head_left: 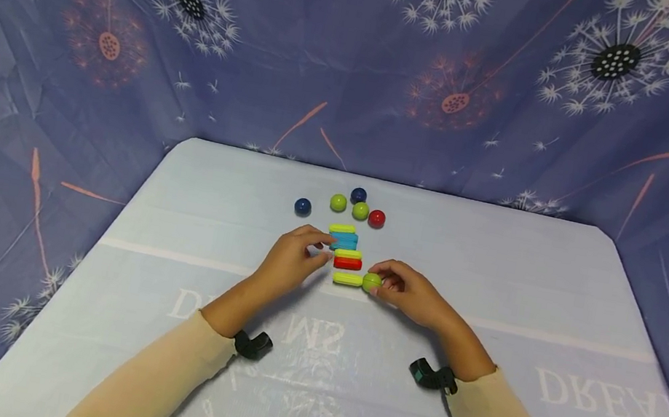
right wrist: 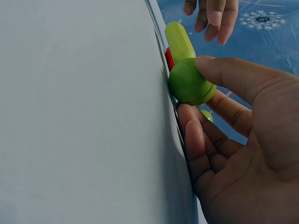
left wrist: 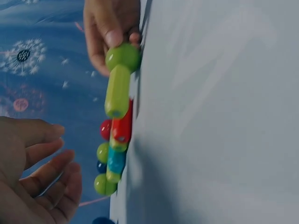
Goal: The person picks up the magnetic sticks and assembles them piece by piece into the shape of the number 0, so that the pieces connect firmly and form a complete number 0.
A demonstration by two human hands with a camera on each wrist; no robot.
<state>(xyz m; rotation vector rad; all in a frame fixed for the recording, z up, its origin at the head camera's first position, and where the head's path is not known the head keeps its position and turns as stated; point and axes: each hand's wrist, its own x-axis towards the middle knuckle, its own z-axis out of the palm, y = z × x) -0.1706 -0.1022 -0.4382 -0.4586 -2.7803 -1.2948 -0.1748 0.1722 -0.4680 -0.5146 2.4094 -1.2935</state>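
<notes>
My right hand [head_left: 409, 293] pinches a green ball [right wrist: 190, 81] between thumb and fingers. A yellow-green rod [right wrist: 180, 41] meets the ball end to end; whether they are joined I cannot tell. My left hand [head_left: 292, 260] hovers beside the row of rods, fingers loosely bent and holding nothing in the left wrist view. Just beyond the held piece lie a red rod [head_left: 347, 264], a yellow rod [head_left: 348, 254], blue rods [head_left: 344, 241] and another yellow rod [head_left: 342, 228], stacked in a column away from me.
Behind the rods sit two navy balls, one [head_left: 303, 207] at the left and one [head_left: 359, 196] farther back, two green balls [head_left: 338, 202] and a red ball [head_left: 376, 218]. The white table [head_left: 498, 265] ends at a dandelion-patterned cloth [head_left: 308, 49].
</notes>
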